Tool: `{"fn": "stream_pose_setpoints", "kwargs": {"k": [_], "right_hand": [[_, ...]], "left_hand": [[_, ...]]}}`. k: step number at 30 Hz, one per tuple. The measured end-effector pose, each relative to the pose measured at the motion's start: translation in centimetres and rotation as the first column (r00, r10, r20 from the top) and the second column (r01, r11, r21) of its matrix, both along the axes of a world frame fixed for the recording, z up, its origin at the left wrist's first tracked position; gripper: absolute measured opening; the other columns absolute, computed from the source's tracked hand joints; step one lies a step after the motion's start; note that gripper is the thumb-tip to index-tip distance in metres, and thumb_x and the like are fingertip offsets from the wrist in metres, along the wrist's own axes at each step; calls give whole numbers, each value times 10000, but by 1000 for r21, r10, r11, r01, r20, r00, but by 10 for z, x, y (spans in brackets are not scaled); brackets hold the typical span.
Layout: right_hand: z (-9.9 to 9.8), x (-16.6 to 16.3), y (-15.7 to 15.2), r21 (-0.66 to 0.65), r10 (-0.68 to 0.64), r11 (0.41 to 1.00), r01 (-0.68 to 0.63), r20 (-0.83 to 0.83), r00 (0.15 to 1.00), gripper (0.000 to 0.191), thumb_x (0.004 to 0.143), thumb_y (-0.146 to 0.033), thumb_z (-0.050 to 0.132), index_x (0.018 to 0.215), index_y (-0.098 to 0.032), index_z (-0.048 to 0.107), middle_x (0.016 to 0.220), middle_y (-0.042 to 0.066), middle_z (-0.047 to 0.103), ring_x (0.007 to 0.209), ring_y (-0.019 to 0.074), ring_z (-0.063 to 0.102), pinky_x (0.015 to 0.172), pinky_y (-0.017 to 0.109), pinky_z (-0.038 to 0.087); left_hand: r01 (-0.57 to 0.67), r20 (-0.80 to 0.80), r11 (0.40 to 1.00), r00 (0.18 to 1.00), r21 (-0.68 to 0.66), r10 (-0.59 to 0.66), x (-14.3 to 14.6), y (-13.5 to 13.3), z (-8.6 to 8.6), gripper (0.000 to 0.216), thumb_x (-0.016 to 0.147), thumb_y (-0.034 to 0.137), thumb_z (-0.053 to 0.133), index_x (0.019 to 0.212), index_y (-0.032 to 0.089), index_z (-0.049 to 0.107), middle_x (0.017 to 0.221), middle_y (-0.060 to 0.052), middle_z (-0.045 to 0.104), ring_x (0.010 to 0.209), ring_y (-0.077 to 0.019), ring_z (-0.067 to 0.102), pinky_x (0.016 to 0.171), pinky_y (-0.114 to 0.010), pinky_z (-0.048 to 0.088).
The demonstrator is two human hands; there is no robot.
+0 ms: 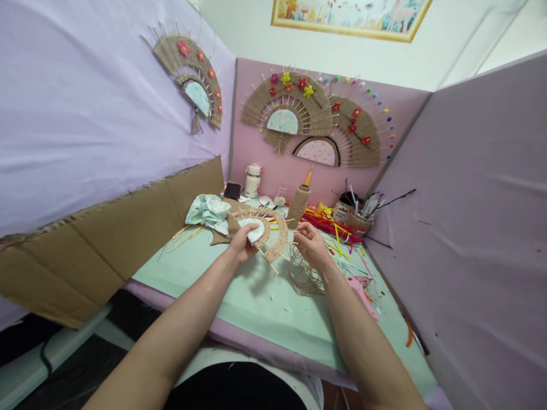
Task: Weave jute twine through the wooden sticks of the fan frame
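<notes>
My left hand (243,246) grips a small half-round fan (280,239) by its pale fabric-covered centre, thumb on top. Thin sticks radiate from that centre, with bands of brown twine woven through them and their tips poking past the outer edge. At the fan's right side, my right hand (311,246) is closed in a pinch on the twine, close to the stick ends; the fingers partly hide the strand. Below this hand, a loose tangle of twine (304,276) lies on the table.
Behind the fan stands a twine cone (300,199). Red and yellow pipe cleaners (329,222) lie to the right, near a pink glue gun (363,297). Crumpled cloth (208,213) is at left, and a white bottle (253,181) at the back. Finished fans (318,85) hang on the partition.
</notes>
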State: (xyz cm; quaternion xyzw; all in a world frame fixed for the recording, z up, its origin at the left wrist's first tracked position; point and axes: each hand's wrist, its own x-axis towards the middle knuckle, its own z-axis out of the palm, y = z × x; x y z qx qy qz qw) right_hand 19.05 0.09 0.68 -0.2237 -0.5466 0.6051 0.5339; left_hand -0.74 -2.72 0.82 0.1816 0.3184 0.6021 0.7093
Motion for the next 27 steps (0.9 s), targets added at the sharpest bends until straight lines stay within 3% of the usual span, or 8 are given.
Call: {"fn": "stream_pose_setpoints", "kwargs": {"k": [6,15,22,27], "right_hand": [[0,1,-1,45,-28,999,22,141,990,257,659,-308,704,842,-216,549,551,-75,416,440,58,317,426,201,252],[-5,-1,-1,83,-16,997,-1,209,978,255,659,-340,698,877,-225,630,542,-56,418,452,70,321,423,214,249],[-6,-5,-3,207,-153,973,104,238,959,149,702,-313,681,830,-237,680,707,-5,605,590,104,499,542,238,381],[-5,-10,-8,345,-243,929,133,297,923,118,722,-303,660,816,-238,691,797,17,655,709,160,563,652,290,427]], "left_hand": [[35,-33,999,999,2,-35,0,-3,1,201,727,161,541,904,94,609,656,-81,672,529,-170,627,482,-251,517],[89,3,995,996,37,-89,-2,-6,4,185,737,175,521,885,97,600,644,-80,654,521,-166,602,539,-283,511],[155,9,988,988,20,-155,-2,-7,3,167,733,177,529,858,95,603,646,-80,655,535,-162,604,530,-267,501],[233,52,968,970,93,-238,-3,-11,2,280,745,230,533,962,70,612,805,-147,685,789,-250,661,746,-370,520]]}}
